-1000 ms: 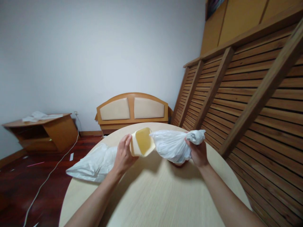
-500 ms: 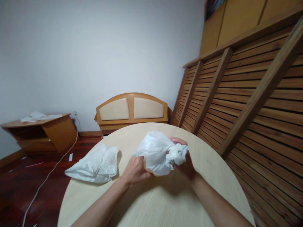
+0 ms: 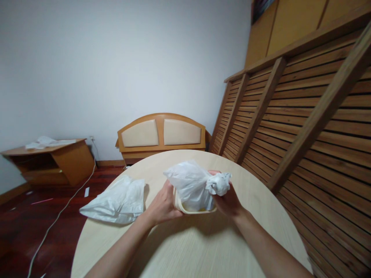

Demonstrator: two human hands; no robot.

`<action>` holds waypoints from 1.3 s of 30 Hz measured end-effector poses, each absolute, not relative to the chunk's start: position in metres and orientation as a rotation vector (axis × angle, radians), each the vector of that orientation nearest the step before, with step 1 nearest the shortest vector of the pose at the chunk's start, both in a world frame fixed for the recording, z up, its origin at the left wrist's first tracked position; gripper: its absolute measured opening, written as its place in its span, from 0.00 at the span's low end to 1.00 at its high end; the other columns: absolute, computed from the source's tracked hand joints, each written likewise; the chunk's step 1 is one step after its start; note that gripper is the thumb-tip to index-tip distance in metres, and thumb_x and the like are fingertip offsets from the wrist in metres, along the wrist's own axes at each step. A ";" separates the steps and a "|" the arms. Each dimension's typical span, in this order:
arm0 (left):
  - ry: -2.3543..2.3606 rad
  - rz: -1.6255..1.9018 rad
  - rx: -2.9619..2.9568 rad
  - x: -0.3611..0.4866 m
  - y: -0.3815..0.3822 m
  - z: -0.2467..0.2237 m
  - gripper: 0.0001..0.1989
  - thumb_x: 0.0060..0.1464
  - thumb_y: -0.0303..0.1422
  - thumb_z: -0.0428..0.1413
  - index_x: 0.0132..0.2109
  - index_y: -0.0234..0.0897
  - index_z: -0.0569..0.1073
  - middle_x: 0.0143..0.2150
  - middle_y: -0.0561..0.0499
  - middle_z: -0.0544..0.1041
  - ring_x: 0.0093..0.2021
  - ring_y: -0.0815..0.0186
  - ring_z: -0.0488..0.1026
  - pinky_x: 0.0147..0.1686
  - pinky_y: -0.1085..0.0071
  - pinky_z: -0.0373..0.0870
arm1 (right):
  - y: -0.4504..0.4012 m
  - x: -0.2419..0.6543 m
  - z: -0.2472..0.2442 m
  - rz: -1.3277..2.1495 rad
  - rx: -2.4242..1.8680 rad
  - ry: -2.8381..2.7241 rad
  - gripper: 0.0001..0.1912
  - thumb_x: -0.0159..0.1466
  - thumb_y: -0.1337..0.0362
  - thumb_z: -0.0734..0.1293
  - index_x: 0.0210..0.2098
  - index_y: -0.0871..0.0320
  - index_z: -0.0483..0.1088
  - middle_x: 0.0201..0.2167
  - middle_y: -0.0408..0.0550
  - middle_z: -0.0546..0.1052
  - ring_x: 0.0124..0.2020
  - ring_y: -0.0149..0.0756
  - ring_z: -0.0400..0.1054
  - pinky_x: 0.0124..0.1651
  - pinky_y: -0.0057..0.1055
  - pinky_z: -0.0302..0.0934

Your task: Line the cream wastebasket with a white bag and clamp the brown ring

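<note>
Between my hands is a cream, round-cornered container (image 3: 196,212) with a white plastic bag (image 3: 188,181) bulging over its opening. The bag's end is bunched into a twisted knot on the right. My left hand (image 3: 164,202) grips the container's left side, thumb along the near rim. At the right side, my right hand (image 3: 230,200) is wrapped round the container, its fingers partly hidden behind the bunched end. What lies under the bag is hidden, apart from a hint of yellow inside the rim. A second white plastic bag (image 3: 117,202) lies crumpled on the table to the left.
The round, light wood table (image 3: 185,247) stands before me. Beyond it is a headboard (image 3: 160,131) with cream panels. A slatted wooden frame (image 3: 290,116) leans along the right. A low cabinet (image 3: 72,162) stands at the left, and a white cable (image 3: 62,216) crosses the dark floor.
The cream container's rim has come into clear view as the bag over it pulled up and inward on the near side. My left hand has shifted slightly left and up along the container.
</note>
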State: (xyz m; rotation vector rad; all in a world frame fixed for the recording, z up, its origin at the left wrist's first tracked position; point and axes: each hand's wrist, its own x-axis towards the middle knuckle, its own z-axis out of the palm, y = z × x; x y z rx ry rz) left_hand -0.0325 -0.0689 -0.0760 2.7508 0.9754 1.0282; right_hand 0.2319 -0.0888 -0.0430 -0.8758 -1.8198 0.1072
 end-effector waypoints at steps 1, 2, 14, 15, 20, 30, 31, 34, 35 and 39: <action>0.944 1.035 2.763 -0.032 -0.070 -0.074 0.52 0.46 0.45 0.66 0.69 0.36 0.46 0.65 0.31 0.60 0.66 0.40 0.61 0.60 0.45 0.66 | -0.090 0.233 -0.043 0.123 -0.887 -1.774 0.20 0.65 0.49 0.63 0.51 0.53 0.70 0.47 0.54 0.78 0.45 0.48 0.75 0.49 0.43 0.71; 0.918 1.048 2.773 -0.031 -0.071 -0.073 0.53 0.46 0.45 0.67 0.69 0.37 0.44 0.65 0.31 0.60 0.67 0.40 0.60 0.61 0.45 0.66 | -0.092 0.234 -0.042 0.127 -0.885 -1.726 0.22 0.65 0.49 0.63 0.54 0.53 0.69 0.50 0.55 0.77 0.47 0.49 0.74 0.50 0.44 0.71; 0.907 1.092 2.809 -0.032 -0.073 -0.067 0.51 0.46 0.43 0.67 0.68 0.37 0.48 0.64 0.32 0.63 0.65 0.41 0.63 0.59 0.45 0.67 | -0.102 0.242 -0.019 -0.109 -0.554 -1.978 0.25 0.65 0.58 0.65 0.62 0.52 0.65 0.63 0.56 0.69 0.63 0.52 0.64 0.62 0.55 0.62; 0.901 1.074 2.818 -0.033 -0.073 -0.067 0.49 0.47 0.43 0.67 0.67 0.37 0.50 0.63 0.32 0.65 0.64 0.41 0.64 0.59 0.45 0.67 | -0.103 0.242 -0.017 -0.128 -0.488 -2.048 0.26 0.65 0.59 0.65 0.62 0.52 0.65 0.64 0.56 0.68 0.64 0.53 0.63 0.63 0.55 0.61; 0.892 0.978 2.827 -0.036 -0.072 -0.068 0.40 0.47 0.42 0.66 0.63 0.37 0.59 0.62 0.33 0.67 0.63 0.41 0.66 0.59 0.44 0.66 | -0.107 0.234 -0.016 -0.194 -0.391 -2.204 0.26 0.60 0.58 0.67 0.57 0.54 0.68 0.57 0.58 0.74 0.56 0.50 0.71 0.56 0.46 0.67; 0.889 0.958 2.835 -0.035 -0.071 -0.073 0.46 0.44 0.41 0.68 0.66 0.35 0.57 0.63 0.32 0.66 0.63 0.41 0.65 0.60 0.45 0.66 | -0.108 0.223 -0.019 -0.299 -0.373 -2.138 0.39 0.61 0.53 0.73 0.65 0.50 0.53 0.65 0.60 0.65 0.65 0.51 0.63 0.59 0.50 0.67; 0.879 0.948 2.841 -0.035 -0.071 -0.074 0.46 0.44 0.40 0.68 0.66 0.35 0.57 0.63 0.32 0.66 0.63 0.41 0.65 0.60 0.44 0.66 | -0.109 0.222 -0.019 -0.312 -0.390 -2.152 0.36 0.63 0.54 0.72 0.66 0.50 0.55 0.64 0.60 0.67 0.63 0.50 0.65 0.58 0.49 0.68; 0.850 0.956 2.836 -0.035 -0.070 -0.072 0.51 0.44 0.38 0.68 0.69 0.38 0.51 0.67 0.32 0.61 0.65 0.42 0.63 0.60 0.44 0.66 | -0.110 0.224 -0.017 -0.327 -0.406 -2.143 0.24 0.67 0.59 0.68 0.61 0.51 0.64 0.58 0.58 0.73 0.54 0.45 0.72 0.50 0.42 0.71; 0.834 0.977 2.830 -0.035 -0.070 -0.070 0.54 0.43 0.39 0.69 0.70 0.39 0.48 0.68 0.32 0.59 0.66 0.42 0.62 0.61 0.44 0.65 | -0.110 0.226 -0.016 -0.327 -0.401 -2.129 0.20 0.67 0.61 0.67 0.58 0.52 0.67 0.54 0.57 0.75 0.50 0.44 0.74 0.47 0.40 0.72; 0.770 1.051 2.825 -0.033 -0.071 -0.065 0.62 0.42 0.40 0.71 0.72 0.41 0.38 0.69 0.31 0.56 0.69 0.42 0.58 0.64 0.43 0.63 | -0.110 0.234 -0.012 -0.277 -0.396 -2.166 0.07 0.68 0.64 0.64 0.43 0.54 0.74 0.37 0.50 0.80 0.35 0.39 0.74 0.39 0.36 0.69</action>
